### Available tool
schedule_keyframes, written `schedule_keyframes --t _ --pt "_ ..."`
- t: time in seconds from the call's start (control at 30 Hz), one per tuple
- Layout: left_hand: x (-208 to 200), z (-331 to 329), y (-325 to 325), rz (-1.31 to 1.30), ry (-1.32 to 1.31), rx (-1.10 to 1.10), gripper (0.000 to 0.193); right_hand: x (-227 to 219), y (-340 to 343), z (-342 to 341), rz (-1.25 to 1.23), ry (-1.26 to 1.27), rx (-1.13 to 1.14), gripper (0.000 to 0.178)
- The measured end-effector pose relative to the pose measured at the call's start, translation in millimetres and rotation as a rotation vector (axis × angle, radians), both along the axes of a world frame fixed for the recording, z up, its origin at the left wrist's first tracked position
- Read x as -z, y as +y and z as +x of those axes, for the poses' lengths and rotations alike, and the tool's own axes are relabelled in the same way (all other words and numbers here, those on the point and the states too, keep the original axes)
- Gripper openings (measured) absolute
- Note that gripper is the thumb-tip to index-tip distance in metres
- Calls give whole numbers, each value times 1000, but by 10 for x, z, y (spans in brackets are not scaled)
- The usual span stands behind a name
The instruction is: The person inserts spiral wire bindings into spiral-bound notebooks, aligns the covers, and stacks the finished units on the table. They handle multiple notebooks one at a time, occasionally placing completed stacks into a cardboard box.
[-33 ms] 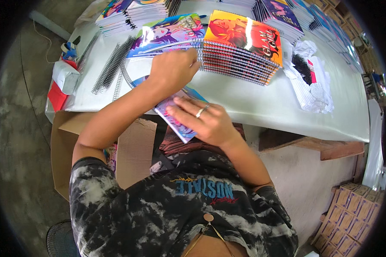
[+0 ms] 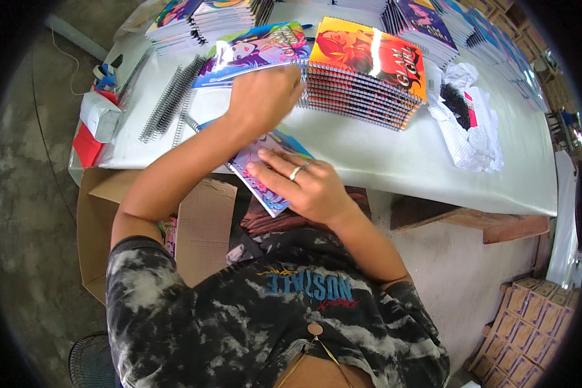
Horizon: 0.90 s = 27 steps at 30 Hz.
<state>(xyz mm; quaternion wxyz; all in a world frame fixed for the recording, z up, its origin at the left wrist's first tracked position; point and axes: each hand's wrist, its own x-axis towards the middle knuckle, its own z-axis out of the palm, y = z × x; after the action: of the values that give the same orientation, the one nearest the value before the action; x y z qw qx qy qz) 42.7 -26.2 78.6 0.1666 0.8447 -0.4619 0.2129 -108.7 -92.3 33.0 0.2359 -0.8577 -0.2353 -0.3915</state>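
Observation:
My right hand (image 2: 310, 187) lies over a purple and blue notebook (image 2: 257, 184), fingers stretched across its cover and the thumb hidden, apparently underneath. The notebook sits slantwise, its near corner jutting past the table's front edge. Above its far end is my left hand (image 2: 265, 97), closed, beside the stack of orange-covered spiral notebooks (image 2: 362, 84); anything between its fingers cannot be made out. A loose wire coil (image 2: 191, 121) runs toward the notebook and vanishes behind my left forearm. Behind my left hand lies a blue and purple notebook (image 2: 255, 48).
A bundle of dark spiral coils (image 2: 169, 100) lies at the left of the white table (image 2: 394, 155). Crumpled paper holding black pieces (image 2: 465, 116) is at the right. More notebook stacks (image 2: 427, 29) stand along the back. An open cardboard box (image 2: 204, 226) is below the table's left front.
My left hand has shifted slightly, its wrist a little up and to the right. The right hand and its notebook have moved a touch to the left.

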Motion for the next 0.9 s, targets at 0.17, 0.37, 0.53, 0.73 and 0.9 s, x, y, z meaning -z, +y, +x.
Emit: schedule_keyframes --t 0.17,0.37,0.53,0.73,0.9 --pt "-461 -101 9 -187 383 204 43 162 -274 -69 993 322 -35 23" --pt "-45 -97 -21 -192 18 286 36 179 -470 -10 1040 481 -85 25" --pt "-152 66 16 -660 -472 430 61 221 -465 24 723 251 -39 35" --pt "1075 -336 533 -359 -277 547 108 125 -361 -16 547 155 -115 47" --pt "692 -46 530 -695 -326 364 97 144 -238 -47 481 161 -135 43"
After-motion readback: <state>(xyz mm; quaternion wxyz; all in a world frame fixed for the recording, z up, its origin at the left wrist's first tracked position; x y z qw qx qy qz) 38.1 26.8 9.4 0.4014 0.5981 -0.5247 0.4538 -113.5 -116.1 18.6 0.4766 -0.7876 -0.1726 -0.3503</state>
